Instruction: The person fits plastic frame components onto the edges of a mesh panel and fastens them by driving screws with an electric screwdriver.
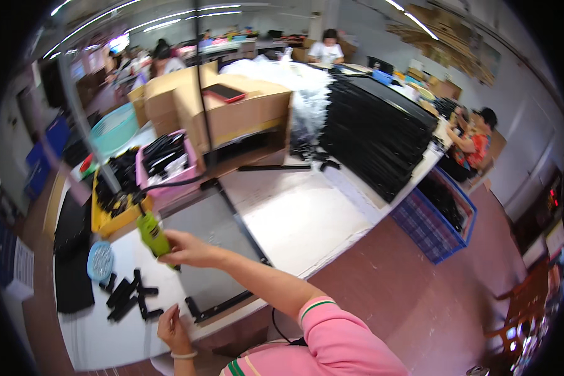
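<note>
My right hand (192,249) is wrapped round a lime-green electric screwdriver (151,232), its dark cord running up from its top end. The tool hangs over the left side of a grey panel (200,229) edged by a black frame (239,222) on the white table. Beside the frame's near corner, my left hand (173,329) has its fingers pressed together at the table's front edge; what they hold, if anything, is too small to make out. Several black corner pieces (126,297) lie loose to its left. Behind them stands a light-blue bowl (100,261) of small shiny pieces.
Past the frame stand a yellow bin (100,219), a pink basket (192,164) of black parts and a large cardboard box (232,119). A tall stack of black strips (376,135) fills the table's far right. A blue crate (429,232) stands on the floor. Other people sit farther off.
</note>
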Demonstrator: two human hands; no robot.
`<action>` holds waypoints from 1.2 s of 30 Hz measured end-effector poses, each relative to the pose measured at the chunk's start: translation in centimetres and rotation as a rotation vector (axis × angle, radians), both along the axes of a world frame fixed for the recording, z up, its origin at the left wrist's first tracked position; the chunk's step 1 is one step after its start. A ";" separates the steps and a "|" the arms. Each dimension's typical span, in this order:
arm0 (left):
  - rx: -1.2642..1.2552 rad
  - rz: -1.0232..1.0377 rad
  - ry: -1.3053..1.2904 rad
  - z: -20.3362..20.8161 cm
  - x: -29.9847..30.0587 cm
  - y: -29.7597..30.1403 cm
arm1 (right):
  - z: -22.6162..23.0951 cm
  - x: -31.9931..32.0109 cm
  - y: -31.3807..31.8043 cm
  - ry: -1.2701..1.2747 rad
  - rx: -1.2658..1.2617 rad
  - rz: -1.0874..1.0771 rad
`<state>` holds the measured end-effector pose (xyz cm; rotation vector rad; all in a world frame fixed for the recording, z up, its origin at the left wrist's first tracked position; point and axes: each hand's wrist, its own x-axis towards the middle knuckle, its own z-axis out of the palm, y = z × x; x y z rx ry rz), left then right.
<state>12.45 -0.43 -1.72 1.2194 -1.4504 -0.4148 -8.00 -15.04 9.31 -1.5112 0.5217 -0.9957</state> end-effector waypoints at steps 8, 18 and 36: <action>-0.117 -0.034 -0.041 1.7 0.7 0.0 | 4.2 0.3 2.7 -0.025 -0.013 -0.147; -0.020 -0.139 0.015 5.1 -1.8 3.0 | 8.6 -1.4 7.6 -0.095 0.059 -0.321; 0.263 -0.277 0.129 4.5 -8.0 2.5 | 5.6 -5.7 11.9 -0.113 0.126 -0.445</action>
